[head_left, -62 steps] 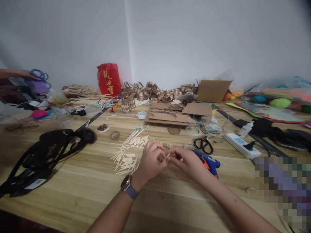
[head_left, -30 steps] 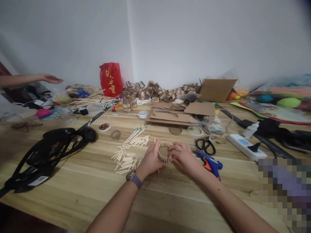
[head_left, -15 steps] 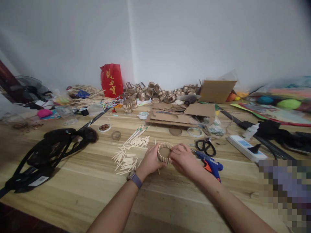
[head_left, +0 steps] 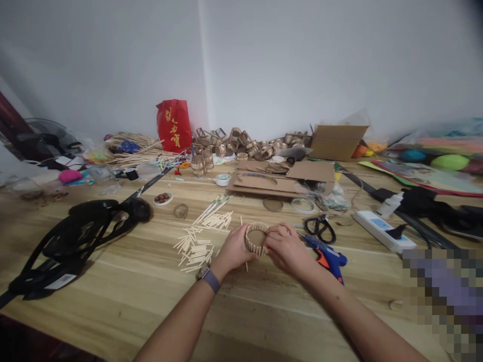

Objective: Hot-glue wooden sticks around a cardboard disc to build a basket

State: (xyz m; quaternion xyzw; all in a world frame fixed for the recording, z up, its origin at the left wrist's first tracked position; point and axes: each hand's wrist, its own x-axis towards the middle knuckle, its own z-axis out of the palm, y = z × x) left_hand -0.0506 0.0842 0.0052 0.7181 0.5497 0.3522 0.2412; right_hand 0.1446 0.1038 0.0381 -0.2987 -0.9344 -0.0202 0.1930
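Between my hands is a small round basket (head_left: 255, 248) made of short wooden sticks set around a ring. My left hand (head_left: 234, 247) is closed on its left side, with a thin stick (head_left: 246, 265) showing beneath the palm. On the right side, my right hand (head_left: 285, 246) has its fingers bent and pressed against the basket's wall; some fingertips are hidden. A loose pile of short wooden sticks (head_left: 198, 254) lies left of my left hand. Just beyond my right hand are a blue glue gun (head_left: 332, 259) and black-handled scissors (head_left: 320, 229).
Cardboard sheets (head_left: 264, 187) lie behind the hands, with finished small baskets (head_left: 245, 143) heaped by the wall. A black strapped headset (head_left: 83, 236) is at left. A white power strip (head_left: 383, 231) lies at right. A dish of brown beads (head_left: 163, 198) stands beyond the sticks.
Almost nothing differs; both hands stay on the basket in the same place.
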